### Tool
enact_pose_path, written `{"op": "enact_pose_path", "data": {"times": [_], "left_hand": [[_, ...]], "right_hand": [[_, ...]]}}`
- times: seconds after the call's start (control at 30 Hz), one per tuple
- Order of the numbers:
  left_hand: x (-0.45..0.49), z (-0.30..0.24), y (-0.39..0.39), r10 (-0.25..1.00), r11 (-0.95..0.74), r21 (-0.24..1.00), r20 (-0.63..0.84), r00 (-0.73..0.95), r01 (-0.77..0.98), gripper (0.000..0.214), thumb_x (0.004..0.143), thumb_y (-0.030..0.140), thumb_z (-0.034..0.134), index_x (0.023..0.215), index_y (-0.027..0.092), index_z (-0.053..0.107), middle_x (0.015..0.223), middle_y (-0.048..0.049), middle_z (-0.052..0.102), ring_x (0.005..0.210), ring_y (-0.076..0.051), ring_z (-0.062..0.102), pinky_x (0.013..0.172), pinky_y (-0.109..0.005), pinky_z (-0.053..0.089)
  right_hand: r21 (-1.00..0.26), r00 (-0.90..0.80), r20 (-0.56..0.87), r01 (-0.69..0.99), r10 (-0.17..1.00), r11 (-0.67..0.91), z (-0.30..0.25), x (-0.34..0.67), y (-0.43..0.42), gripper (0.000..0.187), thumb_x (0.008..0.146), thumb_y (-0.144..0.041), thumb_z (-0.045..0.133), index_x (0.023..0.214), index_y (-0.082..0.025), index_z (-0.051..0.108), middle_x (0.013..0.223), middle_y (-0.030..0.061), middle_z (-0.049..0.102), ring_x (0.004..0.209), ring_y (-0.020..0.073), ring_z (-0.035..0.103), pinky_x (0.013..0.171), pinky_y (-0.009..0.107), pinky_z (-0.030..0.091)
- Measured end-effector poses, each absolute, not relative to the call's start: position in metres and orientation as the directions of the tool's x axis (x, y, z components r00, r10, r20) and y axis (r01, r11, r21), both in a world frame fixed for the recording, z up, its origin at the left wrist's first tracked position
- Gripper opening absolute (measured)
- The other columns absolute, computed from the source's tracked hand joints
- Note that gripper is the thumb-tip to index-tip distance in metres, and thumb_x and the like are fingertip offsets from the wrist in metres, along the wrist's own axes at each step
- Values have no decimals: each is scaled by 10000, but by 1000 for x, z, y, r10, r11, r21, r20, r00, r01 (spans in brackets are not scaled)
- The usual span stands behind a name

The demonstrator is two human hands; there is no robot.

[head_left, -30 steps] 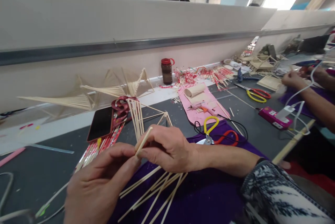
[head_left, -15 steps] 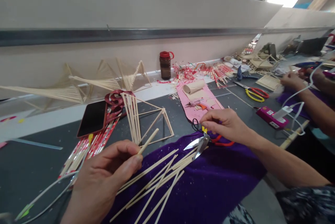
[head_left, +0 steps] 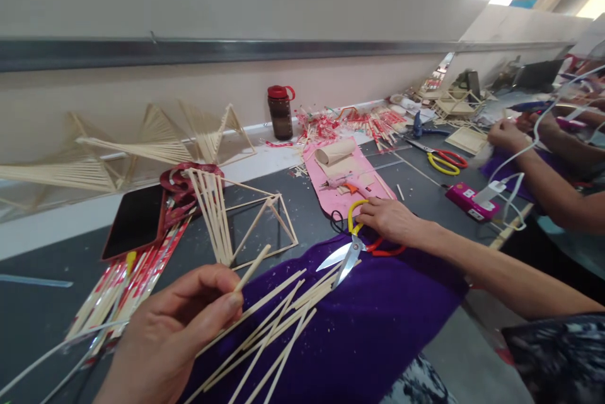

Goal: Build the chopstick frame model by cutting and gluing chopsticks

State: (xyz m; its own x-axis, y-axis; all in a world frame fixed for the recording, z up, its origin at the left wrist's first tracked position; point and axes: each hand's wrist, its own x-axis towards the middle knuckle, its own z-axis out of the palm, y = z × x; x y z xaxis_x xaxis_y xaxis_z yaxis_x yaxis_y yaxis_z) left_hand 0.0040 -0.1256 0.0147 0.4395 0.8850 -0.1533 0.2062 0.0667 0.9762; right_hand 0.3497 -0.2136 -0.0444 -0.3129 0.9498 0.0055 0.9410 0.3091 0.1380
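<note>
Between thumb and fingers my left hand [head_left: 182, 322] pinches a thin wooden stick [head_left: 254, 265], its tip pointing up and to the right. My right hand [head_left: 394, 222] is over the scissors [head_left: 355, 246], palm down with fingers stretched out beside the yellow handle loop; its fingertips are partly hidden. The scissors lie with blades spread at the ends of several loose wooden sticks [head_left: 278, 328]. Both rest on a purple cloth [head_left: 378, 328]. Behind my left hand stands a frame of glued sticks [head_left: 262, 227].
A pink glue gun [head_left: 347, 183] and a cardboard tube [head_left: 334, 153] lie on a pink mat [head_left: 317, 196]. A phone [head_left: 135, 221], wrapped sticks [head_left: 118, 290], a bottle [head_left: 280, 113] and a power strip [head_left: 471, 202] are around. A co-worker's hands [head_left: 510, 136] work at the right.
The view has shifted, so most things appear further left. My right hand has moved slightly off the scissors' yellow handle, uncovering its loop. My left hand keeps its pinch on the stick.
</note>
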Motion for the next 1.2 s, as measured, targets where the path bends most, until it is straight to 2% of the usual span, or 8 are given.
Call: {"op": "enact_pose_path", "data": {"times": [0.17,0.37,0.5,0.6,0.73,0.93,1.2], "left_hand": [[4,15,-125,883,76,976,-162,440,206,173,587,328,721,623,195,617,538,26,542,497,-92,467,467,-157,405],[8,16,-132,905,118,977,-180,387,177,167,592,315,712,608,194,599,541,39,529,510,-74,437,483,-140,374],[7,16,-129,885,147,973,-209,415,176,156,575,298,716,612,190,609,524,31,531,494,-82,448,472,-157,383],[6,15,-126,876,141,974,-207,435,179,151,566,289,722,623,192,622,517,23,544,483,-90,460,463,-167,388],[7,15,-125,875,118,976,-190,445,185,151,569,298,716,605,188,620,503,21,539,473,-93,455,446,-169,380],[7,15,-125,873,134,972,-207,441,192,165,567,306,723,608,185,618,507,22,535,472,-94,455,446,-166,387],[4,9,-121,885,88,959,-200,421,270,198,541,319,744,615,186,616,523,21,543,486,-99,454,436,-158,391]], "right_hand": [[143,-411,45,905,910,402,-41,356,-209,213,839,-126,410,949,-146,592,945,91,602,921,193,509,837,324,406],[103,-326,146,944,934,314,-24,368,-215,212,732,-113,462,905,-161,574,930,79,596,870,185,512,766,300,409],[18,-261,250,964,932,265,-13,376,-218,215,767,-149,468,958,-168,564,959,76,605,902,184,525,760,293,412],[-35,-247,276,963,929,266,-14,383,-219,231,822,-185,454,1021,-188,569,1010,73,605,946,185,532,782,300,420],[-97,-202,345,964,917,249,-19,391,-220,201,856,-233,459,1009,-214,588,1024,60,606,960,173,550,803,299,431],[37,-40,598,999,800,22,-8,404,-223,154,853,-243,489,951,-194,598,990,82,610,947,209,552,815,336,426],[142,-131,513,988,849,67,17,404,-223,190,872,-247,452,961,-201,614,991,71,620,951,201,541,800,326,421]]}}
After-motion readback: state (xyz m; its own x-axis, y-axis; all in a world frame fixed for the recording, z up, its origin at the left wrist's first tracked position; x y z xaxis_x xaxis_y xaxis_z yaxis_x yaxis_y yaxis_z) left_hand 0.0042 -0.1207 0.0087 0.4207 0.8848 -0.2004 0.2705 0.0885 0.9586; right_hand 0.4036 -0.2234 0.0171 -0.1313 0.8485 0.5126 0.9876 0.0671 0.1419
